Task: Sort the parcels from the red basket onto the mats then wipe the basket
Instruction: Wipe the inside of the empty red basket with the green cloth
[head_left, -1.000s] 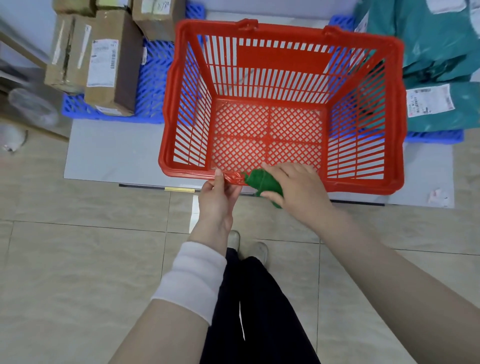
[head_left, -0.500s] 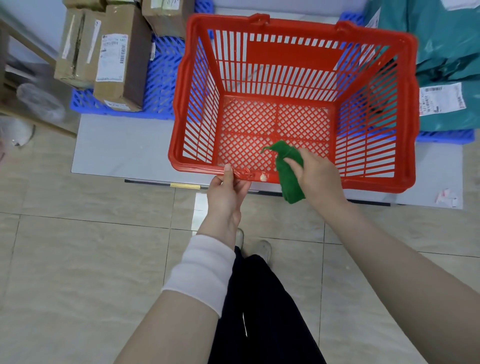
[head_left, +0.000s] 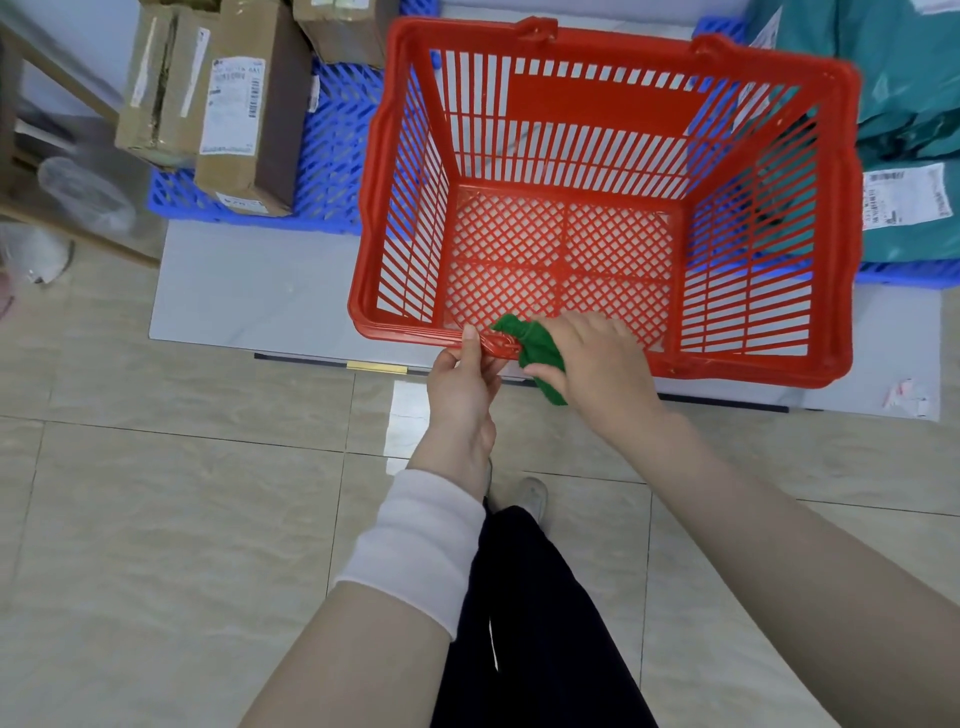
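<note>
The red basket (head_left: 841, 218) stands with nothing inside it on a grey platform. My left hand (head_left: 462, 379) pinches its near rim, thumb on top. Just to the right, my right hand (head_left: 592, 358) grips a green cloth (head_left: 535, 348) and presses it on that same near rim. Brown cardboard parcels (head_left: 239, 109) stand on a blue mat (head_left: 337, 156) at the back left. Teal bag parcels (head_left: 914, 119) with white labels lie on another blue mat (head_left: 904, 273) at the back right.
The grey platform (head_left: 249, 291) has a dark front edge above the beige tiled floor (head_left: 156, 493). A wooden frame and clear plastic items (head_left: 78, 192) sit at the far left. My dark trouser legs and a shoe (head_left: 530, 499) are below the hands.
My right hand lifted the green cloth above the near rim, then brought it back down onto the rim beside my left hand. The left hand kept its hold on the rim.
</note>
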